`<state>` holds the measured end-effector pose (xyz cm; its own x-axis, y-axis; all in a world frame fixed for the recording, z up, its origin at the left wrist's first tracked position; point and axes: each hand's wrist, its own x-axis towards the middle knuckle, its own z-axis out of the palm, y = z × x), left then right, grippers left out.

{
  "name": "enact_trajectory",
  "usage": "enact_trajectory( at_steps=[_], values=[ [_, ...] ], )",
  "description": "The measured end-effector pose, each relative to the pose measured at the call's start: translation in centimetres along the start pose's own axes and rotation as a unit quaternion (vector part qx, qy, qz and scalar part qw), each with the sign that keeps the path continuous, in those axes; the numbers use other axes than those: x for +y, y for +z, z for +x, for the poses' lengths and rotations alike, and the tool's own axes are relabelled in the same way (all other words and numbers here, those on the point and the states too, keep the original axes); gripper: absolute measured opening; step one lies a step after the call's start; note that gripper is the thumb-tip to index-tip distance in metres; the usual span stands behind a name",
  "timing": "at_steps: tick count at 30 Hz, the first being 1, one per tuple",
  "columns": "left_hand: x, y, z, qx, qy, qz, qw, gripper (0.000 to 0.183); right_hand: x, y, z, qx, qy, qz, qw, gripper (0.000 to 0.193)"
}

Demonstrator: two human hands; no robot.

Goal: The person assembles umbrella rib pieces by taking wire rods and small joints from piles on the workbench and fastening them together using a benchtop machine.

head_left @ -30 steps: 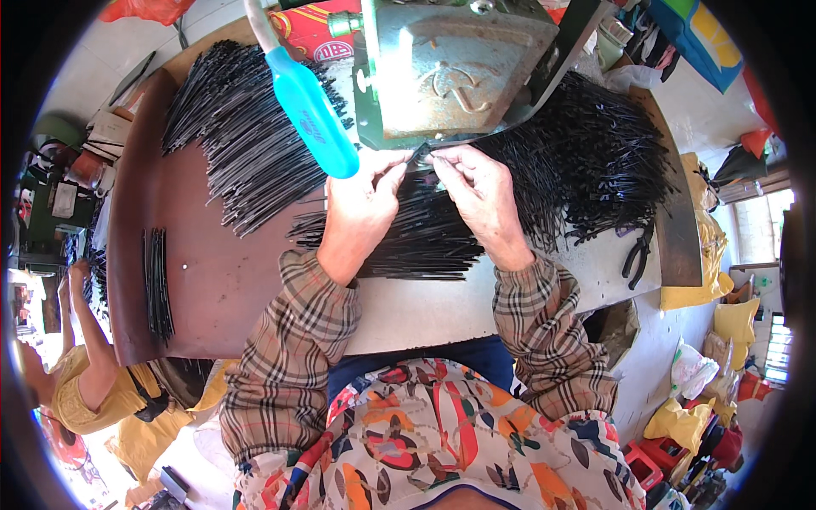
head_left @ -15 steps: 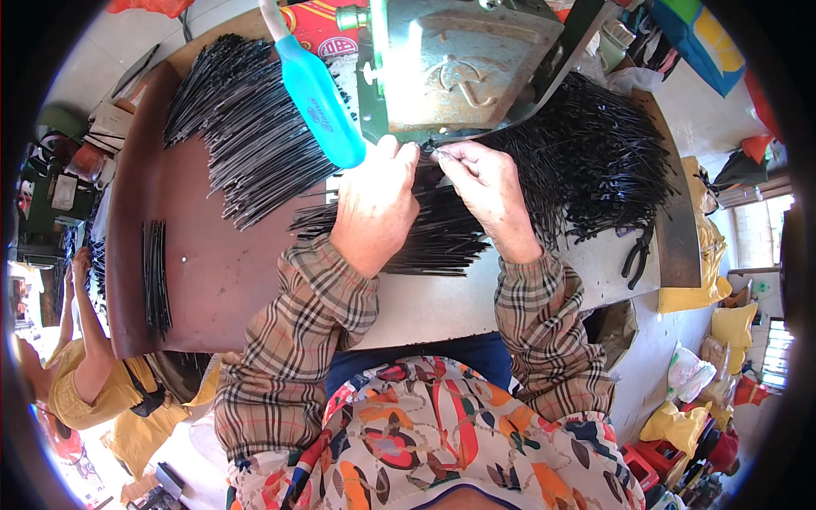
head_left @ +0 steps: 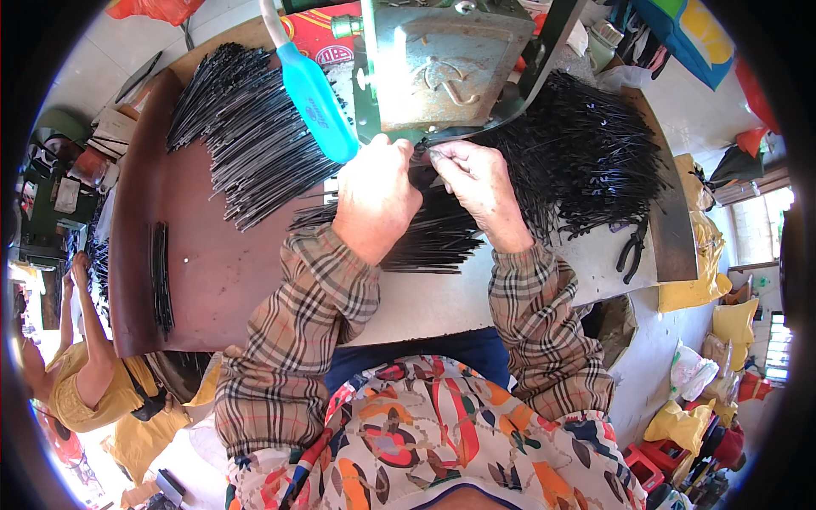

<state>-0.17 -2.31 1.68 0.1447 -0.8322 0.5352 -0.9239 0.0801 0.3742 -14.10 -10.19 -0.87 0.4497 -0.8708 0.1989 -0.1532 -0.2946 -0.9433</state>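
Note:
Both hands meet at the base of a green metal machine (head_left: 455, 72) with a raised umbrella shape on its plate. My left hand (head_left: 378, 200) is closed at the left, its fingertips bent away from view, so its hold is hidden. Close beside it, my right hand (head_left: 478, 189) pinches with thumb and forefinger at a small dark piece (head_left: 421, 148) whose kind I cannot make out. Under and between the wrists lies a bundle of thin black rods (head_left: 433, 242). A turquoise lamp-like paddle (head_left: 316, 102) on a pale stem hangs just above my left hand.
More black rods (head_left: 263, 144) are spread at the left on a brown sheet (head_left: 229, 280), and a dense heap (head_left: 595, 153) fills the right. Black-handled pliers (head_left: 631, 253) lie near the right edge. At far left, another person (head_left: 89, 374) has raised arms.
My right fingertips have moved slightly left, nearer my left hand. Both hands stay at the machine's base. The whole view has shifted a little.

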Motion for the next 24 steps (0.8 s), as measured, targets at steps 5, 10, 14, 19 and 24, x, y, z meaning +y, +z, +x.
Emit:
enact_trajectory(
  at_steps=[5, 10, 14, 19, 24],
  values=[
    [-1.4, -0.5, -0.2, 0.045, 0.017, -0.018, 0.999, 0.013, -1.1, -0.1, -0.3, -0.007, -0.039, -0.021, 0.999, 0.015],
    [-1.6, -2.6, -0.6, -0.140, -0.227, -0.458, 0.848, 0.015, -3.7, -0.9, -2.2, -0.124, 0.014, -0.045, 0.991, 0.012],
    [-0.8, -2.9, -2.0, -0.133, -0.289, -0.538, 0.781, 0.016, -4.2, -1.1, -3.5, -0.122, 0.064, 0.001, 0.991, 0.015],
    [0.0, -2.2, -3.0, -0.054, -0.322, -0.707, 0.627, 0.020, -3.2, -3.2, -5.4, -0.079, 0.128, 0.240, 0.959, 0.058],
    [0.9, 0.0, -3.7, -0.041, -0.318, -0.717, 0.619, 0.020, -3.0, -0.7, -5.1, -0.015, 0.137, 0.314, 0.939, 0.035]
  ],
)
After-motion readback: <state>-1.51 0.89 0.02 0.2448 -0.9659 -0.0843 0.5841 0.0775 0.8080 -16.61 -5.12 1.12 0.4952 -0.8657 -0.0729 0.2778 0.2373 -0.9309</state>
